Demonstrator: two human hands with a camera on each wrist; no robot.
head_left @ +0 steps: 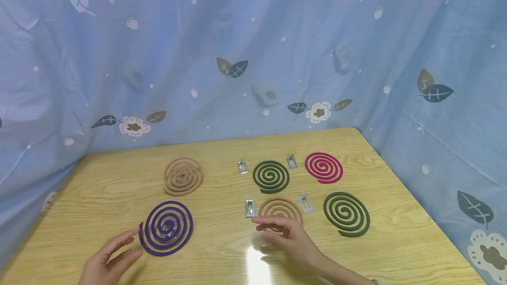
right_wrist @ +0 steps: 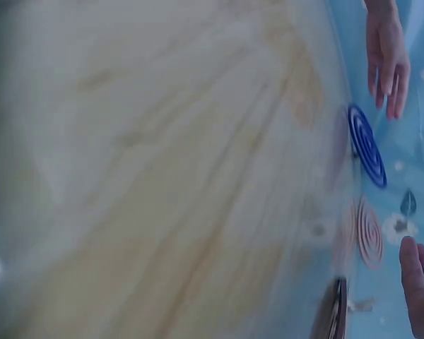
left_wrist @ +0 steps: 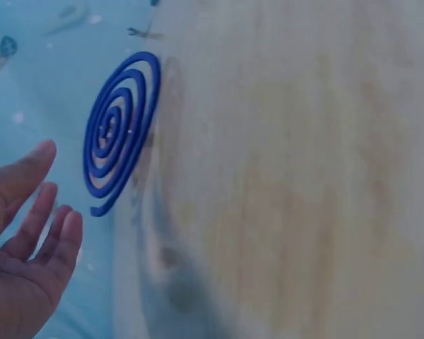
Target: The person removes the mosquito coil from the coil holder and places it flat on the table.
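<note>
The left hand (head_left: 107,262) hung just beside a purple mosquito coil (head_left: 169,223), the right hand (head_left: 288,237) near a tan coil (head_left: 282,206), both grips loosely parted, holding nothing.

Blue leaf-print cloth (head_left: 253,21) hangs behind a wood-grain table (head_left: 222,254) bearing 1 bright glare (head_left: 258,267).

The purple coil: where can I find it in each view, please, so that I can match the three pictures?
Head: the purple coil is at lower left.
Left wrist: the purple coil is at upper left, looking blue.
Right wrist: the purple coil is near the right edge, in the upper half, also bluish.
Shared landmark: the left hand, near it in all three.
</note>
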